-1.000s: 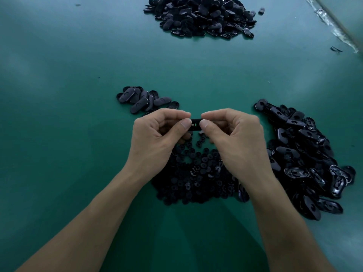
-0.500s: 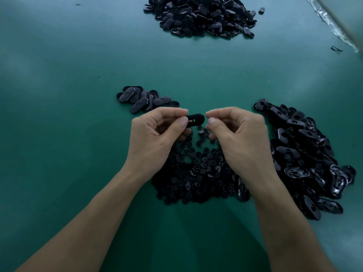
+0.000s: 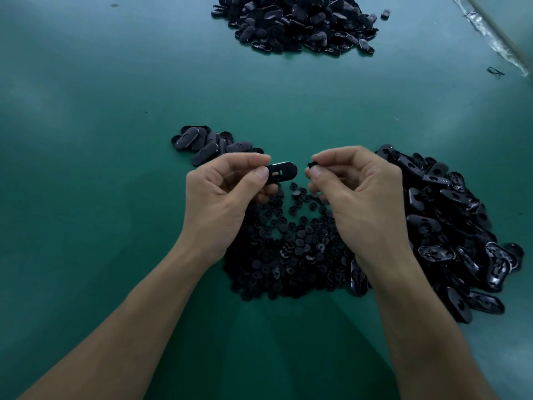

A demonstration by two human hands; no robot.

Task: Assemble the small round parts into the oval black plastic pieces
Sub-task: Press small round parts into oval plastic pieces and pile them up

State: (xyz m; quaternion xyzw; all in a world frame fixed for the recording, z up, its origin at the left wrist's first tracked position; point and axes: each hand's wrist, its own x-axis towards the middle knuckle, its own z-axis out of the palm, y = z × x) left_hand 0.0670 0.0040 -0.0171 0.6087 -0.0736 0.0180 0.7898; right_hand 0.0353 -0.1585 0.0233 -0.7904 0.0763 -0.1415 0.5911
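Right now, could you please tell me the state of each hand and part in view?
Left hand, pinches the oval piece by one end.
Right hand, pinches the small round part.
Oval piece, lifted, apart from that part.
Round-parts pile, loose on the table.
Oval-piece heap, loose at right.

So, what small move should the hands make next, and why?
Probably bring the right hand leftward to press its small round part into the slot of the oval piece that the left hand pinches: the two are apart, slot visible.
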